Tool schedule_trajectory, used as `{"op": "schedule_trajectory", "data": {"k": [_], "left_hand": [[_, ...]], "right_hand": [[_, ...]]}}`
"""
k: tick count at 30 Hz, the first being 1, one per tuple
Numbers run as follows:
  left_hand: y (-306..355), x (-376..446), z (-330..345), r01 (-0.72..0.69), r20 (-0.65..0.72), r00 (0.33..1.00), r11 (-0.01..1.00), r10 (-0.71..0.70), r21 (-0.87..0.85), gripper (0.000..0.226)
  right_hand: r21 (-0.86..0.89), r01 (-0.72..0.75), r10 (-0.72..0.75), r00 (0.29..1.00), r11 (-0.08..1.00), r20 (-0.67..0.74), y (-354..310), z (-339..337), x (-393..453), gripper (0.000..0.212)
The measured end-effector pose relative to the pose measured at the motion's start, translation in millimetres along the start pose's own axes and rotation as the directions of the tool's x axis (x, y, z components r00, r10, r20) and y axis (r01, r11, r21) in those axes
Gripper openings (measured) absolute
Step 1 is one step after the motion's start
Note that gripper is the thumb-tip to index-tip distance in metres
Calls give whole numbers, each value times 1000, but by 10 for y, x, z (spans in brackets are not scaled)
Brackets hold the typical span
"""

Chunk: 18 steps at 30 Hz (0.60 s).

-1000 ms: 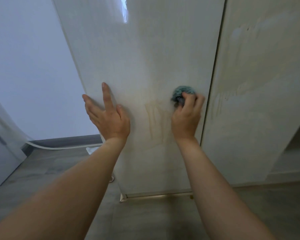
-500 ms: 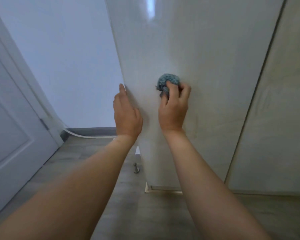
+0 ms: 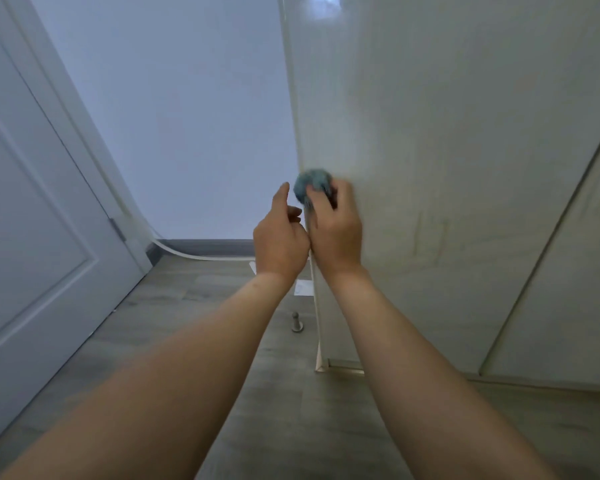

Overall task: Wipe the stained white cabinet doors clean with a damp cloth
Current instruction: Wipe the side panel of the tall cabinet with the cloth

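The right hand point(image 3: 335, 230) has its grip closed round a bunched blue cloth point(image 3: 311, 183), fingers curled over it so that only the upper part of the wad shows above the knuckles, and it presses the cloth against the white cabinet door point(image 3: 430, 168) right at the door's left edge. The left hand point(image 3: 280, 237) sits just beside it, at that same edge, its grip loose and holding nothing: the forefinger points up and the other fingers are lightly bent (whether they touch the door's edge cannot be told, since motion blurs both hands). Faint brownish streaks point(image 3: 426, 237) mark the door to the right of the cloth. A second cabinet door point(image 3: 568, 289) adjoins at the right. On the wooden floor point(image 3: 187, 323) near the door's lower left corner stands a small metal doorstop point(image 3: 296, 323).
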<state>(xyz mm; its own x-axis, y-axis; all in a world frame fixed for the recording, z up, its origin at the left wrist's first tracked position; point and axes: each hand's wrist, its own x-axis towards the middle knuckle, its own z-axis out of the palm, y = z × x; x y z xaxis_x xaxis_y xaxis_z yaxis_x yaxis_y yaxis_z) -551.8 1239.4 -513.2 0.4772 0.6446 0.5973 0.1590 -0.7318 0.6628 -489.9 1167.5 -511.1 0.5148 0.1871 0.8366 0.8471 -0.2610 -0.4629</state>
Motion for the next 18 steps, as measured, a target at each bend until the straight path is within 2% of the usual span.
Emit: {"op": "schedule_trajectory", "data": {"k": [3,6,9,11,12,13,14,15,16,17,18], "left_hand": [[21,-183,94,17,58,998,997,-13,-70,65],[30,-246,219,-8,25,1000,996,10,-87,67],[70,-282,349,-26,-23,999,998,24,-56,78],[137,-348,417,-18,-31,999,999,17,-32,84],[170,-382,452,-20,-34,999,1000,19,-18,86],[210,-415,492,-15,-37,999,1000,15,-2,88],[254,-435,543,0,-38,999,1000,1,18,91],[285,-451,593,20,-40,999,999,-19,42,93],[313,-458,645,41,-39,998,997,-39,67,96],[346,-467,698,63,-35,998,994,-60,92,99],[391,-485,758,87,-27,996,990,-84,111,100]], "right_hand": [[-128,-31,52,984,991,170,324,-54,-601,13],[-137,15,-2,995,990,95,301,-133,-301,5],[-169,19,-41,991,985,-127,349,-248,123,23],[-115,-82,76,995,990,-59,553,-294,-110,21],[-105,-78,78,997,991,-1,636,-338,-313,18],[-165,-30,43,996,986,74,725,-380,-473,14],[-208,54,-31,993,977,111,836,-414,-534,14],[-207,65,-42,992,976,115,841,-484,-450,15],[-192,54,-46,998,980,46,837,-562,-266,15],[-177,3,-19,996,984,-92,814,-671,3,17],[-195,-35,-19,963,980,-269,863,-744,238,20]]}}
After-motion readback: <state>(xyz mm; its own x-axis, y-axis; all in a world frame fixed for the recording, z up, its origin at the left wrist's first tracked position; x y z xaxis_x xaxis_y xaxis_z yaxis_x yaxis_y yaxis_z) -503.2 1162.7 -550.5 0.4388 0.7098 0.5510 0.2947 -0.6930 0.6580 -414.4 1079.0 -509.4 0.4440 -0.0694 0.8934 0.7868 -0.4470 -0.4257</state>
